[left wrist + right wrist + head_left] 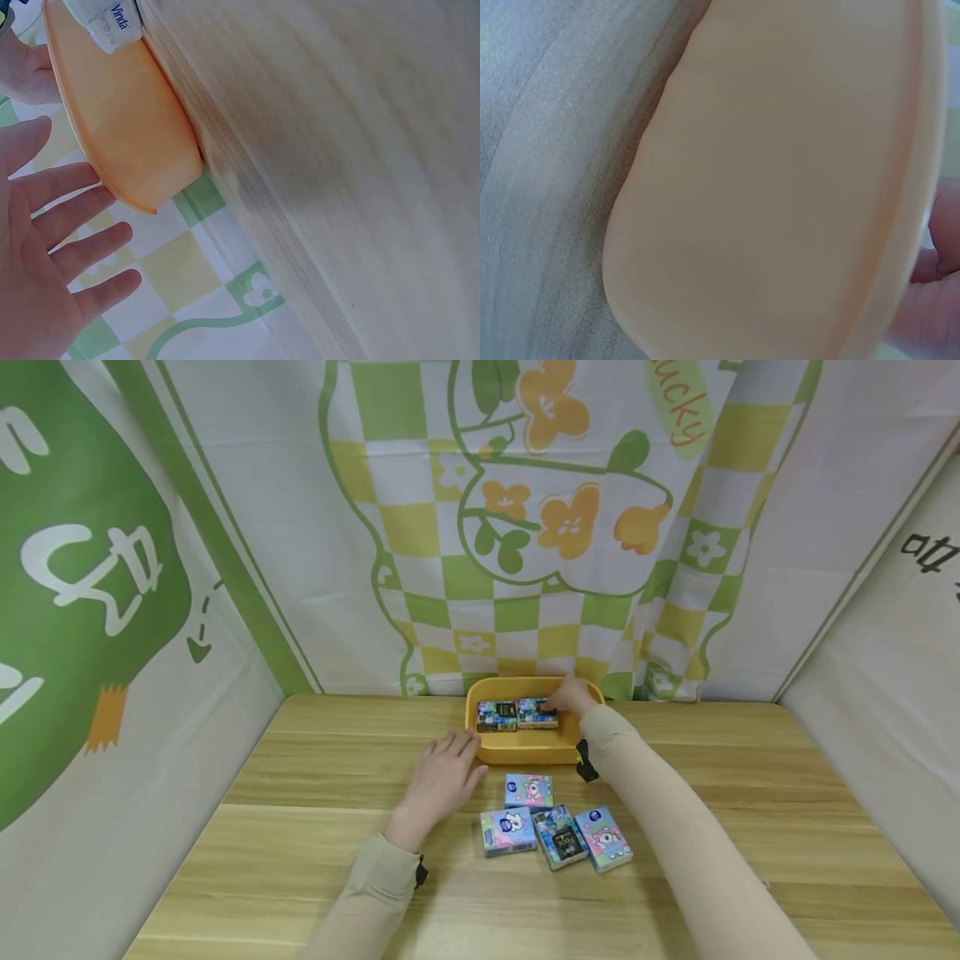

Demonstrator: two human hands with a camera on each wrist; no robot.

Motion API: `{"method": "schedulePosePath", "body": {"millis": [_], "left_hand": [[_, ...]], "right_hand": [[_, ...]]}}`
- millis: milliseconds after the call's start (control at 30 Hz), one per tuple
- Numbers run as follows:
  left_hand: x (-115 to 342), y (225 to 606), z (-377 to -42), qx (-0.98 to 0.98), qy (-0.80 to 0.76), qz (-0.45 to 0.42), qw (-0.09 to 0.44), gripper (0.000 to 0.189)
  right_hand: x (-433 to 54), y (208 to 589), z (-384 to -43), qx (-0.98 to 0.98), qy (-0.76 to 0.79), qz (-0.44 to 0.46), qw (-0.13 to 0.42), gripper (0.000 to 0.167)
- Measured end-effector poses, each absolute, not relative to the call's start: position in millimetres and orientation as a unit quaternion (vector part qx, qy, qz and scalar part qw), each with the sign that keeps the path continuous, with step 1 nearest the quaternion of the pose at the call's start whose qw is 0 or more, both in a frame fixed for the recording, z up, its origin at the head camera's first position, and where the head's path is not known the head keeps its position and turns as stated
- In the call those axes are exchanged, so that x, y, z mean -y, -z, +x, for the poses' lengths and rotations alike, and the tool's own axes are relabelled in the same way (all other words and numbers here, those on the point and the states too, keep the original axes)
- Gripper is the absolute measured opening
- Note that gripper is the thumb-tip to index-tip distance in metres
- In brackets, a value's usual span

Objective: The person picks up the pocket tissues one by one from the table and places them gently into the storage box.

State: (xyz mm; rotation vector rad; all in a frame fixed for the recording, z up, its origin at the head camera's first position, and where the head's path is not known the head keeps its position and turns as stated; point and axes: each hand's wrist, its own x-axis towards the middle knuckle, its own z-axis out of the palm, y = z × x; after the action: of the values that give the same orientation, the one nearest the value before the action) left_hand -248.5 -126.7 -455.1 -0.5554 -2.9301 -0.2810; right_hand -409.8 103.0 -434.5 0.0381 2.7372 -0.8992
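Observation:
A yellow plastic basket (532,755) stands at the table's back, holding two blue-and-dark tissue packs side by side. My left hand (442,781) has its fingers spread, fingertips touching the basket's front left corner; the left wrist view shows this hand (52,240) holding nothing. My right hand (573,697) reaches over the basket's right side and grips the right-hand tissue pack (536,713) by its right end. Left of it lies the other tissue pack (497,716). In the right wrist view the basket wall (780,172) hides most of my right hand (934,300).
In front of the basket several tissue packs lie on the wooden table (315,827): a pink-and-blue pack (528,791), another pastel pack (508,832), a dark-labelled pack (560,837) and a pastel pack (604,840) at right. A patterned curtain (525,635) hangs right behind the basket.

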Motion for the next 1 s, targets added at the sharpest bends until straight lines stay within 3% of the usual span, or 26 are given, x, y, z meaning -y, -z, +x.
{"method": "schedulePosePath", "body": {"millis": [233,1000], "left_hand": [[127.5,456.7,-249.1,0.971,0.082,-0.199,0.104,0.051],[127.4,454.2,-248.7,0.972,0.088,-0.198,0.094,0.051]], "right_hand": [[-102.2,437.6,-412.0,-0.948,0.288,0.002,0.134,0.022],[-102.6,444.2,-416.8,-0.943,0.307,0.013,0.130,0.021]]}}
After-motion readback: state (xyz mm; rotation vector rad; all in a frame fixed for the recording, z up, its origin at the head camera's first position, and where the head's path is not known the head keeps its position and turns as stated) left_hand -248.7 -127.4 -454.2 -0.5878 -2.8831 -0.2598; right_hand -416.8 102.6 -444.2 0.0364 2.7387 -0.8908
